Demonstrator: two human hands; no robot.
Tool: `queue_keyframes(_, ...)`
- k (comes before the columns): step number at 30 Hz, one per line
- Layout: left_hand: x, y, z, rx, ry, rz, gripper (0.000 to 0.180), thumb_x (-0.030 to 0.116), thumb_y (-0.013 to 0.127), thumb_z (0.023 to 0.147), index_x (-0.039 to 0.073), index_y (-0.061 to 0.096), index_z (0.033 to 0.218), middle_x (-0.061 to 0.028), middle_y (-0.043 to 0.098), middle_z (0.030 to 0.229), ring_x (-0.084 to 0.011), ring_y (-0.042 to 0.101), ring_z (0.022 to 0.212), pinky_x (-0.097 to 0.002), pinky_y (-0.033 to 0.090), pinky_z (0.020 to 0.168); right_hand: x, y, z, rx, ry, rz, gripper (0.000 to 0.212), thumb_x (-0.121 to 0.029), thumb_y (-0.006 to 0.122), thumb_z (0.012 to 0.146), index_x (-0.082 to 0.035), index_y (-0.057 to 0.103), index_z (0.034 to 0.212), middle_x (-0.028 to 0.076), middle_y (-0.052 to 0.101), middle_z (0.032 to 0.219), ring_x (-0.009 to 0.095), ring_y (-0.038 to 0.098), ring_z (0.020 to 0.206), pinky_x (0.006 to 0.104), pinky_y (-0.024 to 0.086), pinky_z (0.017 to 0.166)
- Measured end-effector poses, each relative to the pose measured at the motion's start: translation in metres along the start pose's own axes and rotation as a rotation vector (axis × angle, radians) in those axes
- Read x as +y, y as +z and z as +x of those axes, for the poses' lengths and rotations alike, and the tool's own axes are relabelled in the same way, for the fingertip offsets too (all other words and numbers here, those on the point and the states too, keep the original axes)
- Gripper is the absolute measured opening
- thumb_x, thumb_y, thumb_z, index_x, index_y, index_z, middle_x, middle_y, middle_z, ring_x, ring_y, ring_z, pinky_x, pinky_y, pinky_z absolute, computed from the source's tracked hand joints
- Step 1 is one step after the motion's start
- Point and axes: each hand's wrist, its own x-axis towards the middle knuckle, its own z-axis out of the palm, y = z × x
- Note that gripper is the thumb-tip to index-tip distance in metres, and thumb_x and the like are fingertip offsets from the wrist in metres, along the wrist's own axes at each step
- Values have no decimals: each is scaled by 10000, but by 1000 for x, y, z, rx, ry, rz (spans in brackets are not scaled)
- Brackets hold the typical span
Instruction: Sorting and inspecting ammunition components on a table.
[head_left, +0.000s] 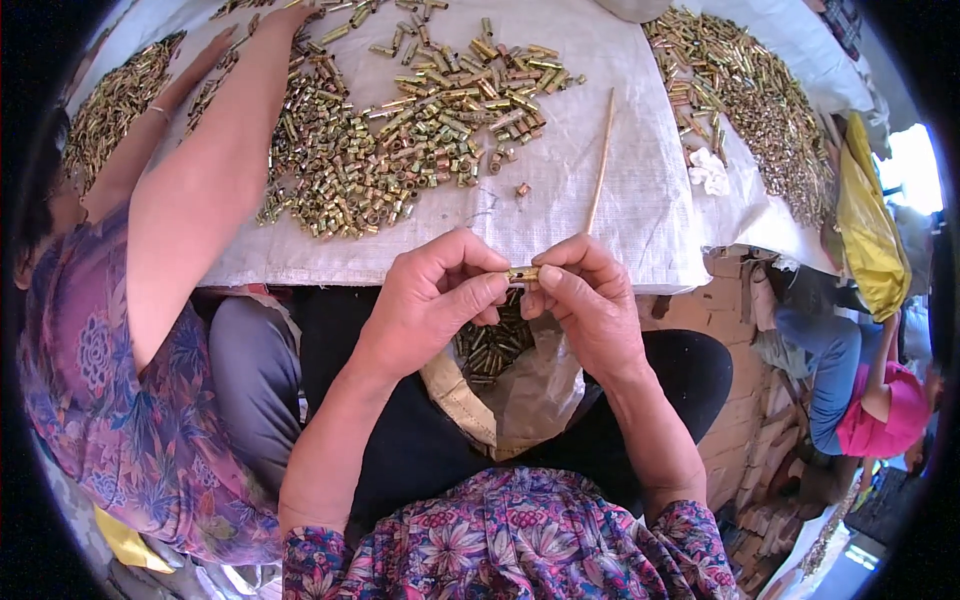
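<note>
A small yellowish metal tube (521,274) with a dark hole in its side lies level between my hands, just off the near edge of the table. My left hand (440,292) pinches one end between thumb and fingers. The other end is in the closed thumb and fingers of my right hand (590,305). Below them, an open sack (461,405) sits between my legs, with many similar metal pieces (485,358) inside. Ahead on the table lie a heap of short metal sleeves (370,175) and, behind it, longer metal tubes (470,85).
A white sheet (560,210) covers the table, with a thin stick (602,160) on it. At left, a co-worker's arm (215,170) reaches across to the heaps. Another metal heap (760,100) is at far right, near a yellow sack (872,225) and a person in pink (885,410).
</note>
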Motion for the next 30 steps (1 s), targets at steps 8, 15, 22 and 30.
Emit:
queue_keyframes(8, -7, -4, -4, -306, -47, -205, 145, 142, 682, 895, 53, 571, 922, 23, 589, 777, -37, 557, 643, -184, 452, 569, -3, 4, -11, -228, 199, 354, 128, -143, 589, 938, -20, 557, 930, 113, 627, 784, 171, 555, 585, 336, 465, 567)
queue_keyframes(15, 2, 11, -6, -294, -2, -267, 149, 134, 697, 882, 55, 578, 926, 10, 615, 812, -66, 589, 716, -218, 475, 646, -1, 5, -21, -262, 182, 486, 119, -143, 590, 940, -34, 547, 962, 97, 617, 801, 164, 565, 603, 332, 479, 568)
queue_keyframes(22, 7, -27, 36, 204, 386, 979, 169, 140, 670, 846, 70, 625, 993, -69, 638, 892, -225, 644, 732, -343, 501, 649, -45, -13, -6, -354, 88, -548, 177, -130, 682, 874, 15, 657, 972, 71, 659, 874, 120, 618, 787, 267, 497, 751)
queue_keyframes(30, -8, -21, 63, 407, 377, 1309, 153, 126, 658, 818, 115, 645, 970, -73, 604, 883, -313, 638, 768, -412, 511, 648, -49, 0, 100, 99, -662, -1206, 176, -58, 648, 816, -8, 626, 983, 110, 639, 853, 248, 610, 854, 361, 492, 729)
